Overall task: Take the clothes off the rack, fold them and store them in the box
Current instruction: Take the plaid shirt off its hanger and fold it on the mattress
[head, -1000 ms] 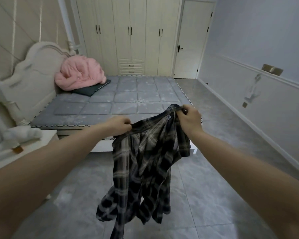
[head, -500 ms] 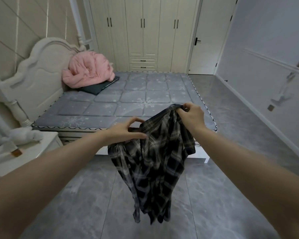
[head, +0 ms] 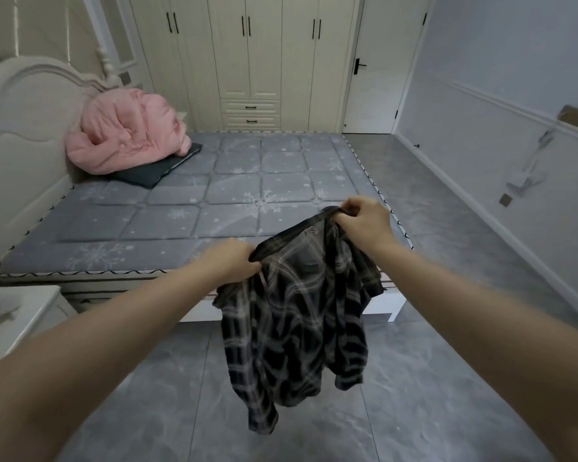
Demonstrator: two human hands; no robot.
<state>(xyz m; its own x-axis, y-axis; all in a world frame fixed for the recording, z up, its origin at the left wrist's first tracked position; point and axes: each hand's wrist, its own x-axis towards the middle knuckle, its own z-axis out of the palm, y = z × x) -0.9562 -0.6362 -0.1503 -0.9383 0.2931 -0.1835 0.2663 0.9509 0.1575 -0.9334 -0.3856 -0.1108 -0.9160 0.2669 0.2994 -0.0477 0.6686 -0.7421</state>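
A dark plaid shirt hangs in the air in front of me, above the grey tiled floor and just short of the bed. My left hand grips the shirt's upper left edge near the collar. My right hand pinches the collar at the upper right, a little higher and farther away. The shirt's body and sleeves dangle crumpled below both hands. No rack and no box are in view.
A bed with a grey quilted mattress lies straight ahead, with a pink bundled duvet and a dark pillow by the headboard. A white nightstand stands at the left. Cream wardrobes and a door line the far wall.
I have come closer to the bed. My left hand let go of the shirt for a moment and now grips its edge again; the shirt hangs higher off the floor.
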